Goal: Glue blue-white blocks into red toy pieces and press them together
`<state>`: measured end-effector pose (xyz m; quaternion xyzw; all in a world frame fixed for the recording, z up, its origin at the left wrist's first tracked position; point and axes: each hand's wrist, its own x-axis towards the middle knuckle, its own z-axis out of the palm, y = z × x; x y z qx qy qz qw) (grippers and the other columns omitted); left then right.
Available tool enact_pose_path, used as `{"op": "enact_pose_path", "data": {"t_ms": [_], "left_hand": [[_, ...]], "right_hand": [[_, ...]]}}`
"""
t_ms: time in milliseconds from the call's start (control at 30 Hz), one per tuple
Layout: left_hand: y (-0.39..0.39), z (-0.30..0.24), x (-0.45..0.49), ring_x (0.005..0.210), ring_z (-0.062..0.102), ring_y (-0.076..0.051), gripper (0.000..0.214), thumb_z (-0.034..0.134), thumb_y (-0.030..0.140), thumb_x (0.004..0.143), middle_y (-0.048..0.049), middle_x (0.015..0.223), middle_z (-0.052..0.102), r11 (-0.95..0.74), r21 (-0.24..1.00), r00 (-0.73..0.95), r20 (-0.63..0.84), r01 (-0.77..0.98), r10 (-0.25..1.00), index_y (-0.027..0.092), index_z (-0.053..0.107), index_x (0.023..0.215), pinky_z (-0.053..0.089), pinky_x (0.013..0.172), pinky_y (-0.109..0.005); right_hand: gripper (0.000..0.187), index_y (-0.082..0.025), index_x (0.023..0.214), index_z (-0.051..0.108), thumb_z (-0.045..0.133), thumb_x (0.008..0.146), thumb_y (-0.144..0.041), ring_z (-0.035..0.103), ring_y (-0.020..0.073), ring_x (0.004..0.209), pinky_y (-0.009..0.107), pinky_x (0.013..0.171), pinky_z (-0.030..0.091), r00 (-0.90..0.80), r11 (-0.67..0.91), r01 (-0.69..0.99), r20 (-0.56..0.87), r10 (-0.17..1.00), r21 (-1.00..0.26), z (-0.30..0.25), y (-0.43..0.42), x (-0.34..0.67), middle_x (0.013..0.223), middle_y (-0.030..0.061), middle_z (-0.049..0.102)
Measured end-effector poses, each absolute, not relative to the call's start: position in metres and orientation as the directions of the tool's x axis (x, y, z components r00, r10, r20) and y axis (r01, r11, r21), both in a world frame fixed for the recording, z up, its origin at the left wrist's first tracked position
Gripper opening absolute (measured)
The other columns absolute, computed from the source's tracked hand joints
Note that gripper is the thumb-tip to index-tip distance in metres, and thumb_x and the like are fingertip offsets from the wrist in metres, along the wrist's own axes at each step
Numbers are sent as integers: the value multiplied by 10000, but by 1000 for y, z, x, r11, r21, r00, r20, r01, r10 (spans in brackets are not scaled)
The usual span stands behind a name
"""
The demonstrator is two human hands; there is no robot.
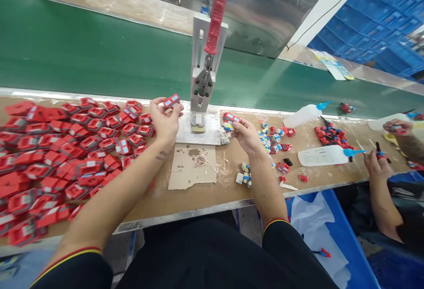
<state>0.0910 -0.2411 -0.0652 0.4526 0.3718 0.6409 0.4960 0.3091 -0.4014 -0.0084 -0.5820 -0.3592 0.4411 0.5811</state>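
Observation:
My left hand (165, 122) pinches a red toy car body (171, 100) with pale blue windows, raised left of the press. In my right hand (247, 135) is another red toy car (231, 117), held by its end between thumb and fingers. Just under that car shows a yellow, blue and white piece (228, 126); whether my fingers touch it, I cannot tell. Between both hands stands a hand-lever press (202, 81) with a red handle, a small pale block on its base plate (185, 138). Many red car shells (66, 148) are heaped to my left.
Stained cardboard (179, 172) with cotton swabs lies before the press. Small white, blue and yellow parts (245, 174) are scattered right, near two squeeze bottles (321, 155). A green conveyor belt (99, 55) runs behind. Far right, a co-worker's hands (377, 165) handle parts. A blue bin (351, 236) sits below.

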Motion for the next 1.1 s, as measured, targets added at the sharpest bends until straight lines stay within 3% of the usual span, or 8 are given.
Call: {"op": "enact_pose_path", "data": {"t_ms": [333,500,633,833,933,1000,1067,1100], "left_hand": [[-259,-56,70,882,829,-191,612,1023,532,698,-16,1052,829,-118,917,146,186,-380,972,320,626,1114,735,853,-380],[-262,-52,67,897,818,-181,674,1074,552,596,13,1024,835,-59,914,196,149,-402,969,324,651,1069,745,887,-417],[-262,-50,65,915,811,-188,716,1107,510,520,42,998,844,-32,928,259,137,-371,956,330,667,1056,746,883,-456],[-261,-46,58,925,812,-227,688,1095,444,520,13,1012,834,-43,955,300,135,-295,944,317,674,1049,742,789,-431],[-259,-45,54,874,815,-223,652,1064,376,562,-16,992,818,-70,961,344,163,-268,925,303,667,1074,728,754,-374],[-255,-47,52,842,816,-227,697,1048,330,579,-34,969,808,-92,960,386,192,-263,902,288,654,1152,721,759,-370],[-251,-49,52,854,820,-241,723,1035,324,597,-55,973,806,-117,960,418,218,-254,882,266,651,1207,717,782,-388],[-250,-50,53,873,821,-248,713,1032,333,599,-63,977,806,-132,961,425,228,-243,876,255,660,1202,715,806,-400]], "right_hand": [[638,-309,1088,676,966,658,-680,740,185,792,339,690,641,201,69,-261,16,979,-963,4,-431,303,961,5,765],[772,-302,1180,688,688,739,-936,721,240,853,380,638,572,291,104,-181,47,955,-978,-10,-439,302,1184,125,756],[852,-308,1357,673,527,817,-950,656,254,884,414,650,554,293,106,-143,60,954,-984,-20,-444,305,1367,181,720],[763,-346,1373,683,533,853,-884,602,250,835,393,614,529,360,109,-131,55,931,-985,-24,-443,321,1241,150,768],[720,-332,1421,643,497,922,-831,683,255,946,408,716,608,322,79,31,85,943,-996,-20,-416,353,1201,119,759],[673,-314,1491,586,499,971,-733,715,250,1031,422,824,647,283,8,298,96,954,-954,-15,-380,380,1248,100,741],[628,-261,1549,535,503,1001,-566,711,237,1044,428,903,656,258,-135,680,63,964,-721,-11,-334,404,1313,109,731],[615,-203,1528,559,578,971,-463,705,256,1059,458,964,640,259,-164,737,51,964,-656,-9,-312,413,1324,142,736]]}}
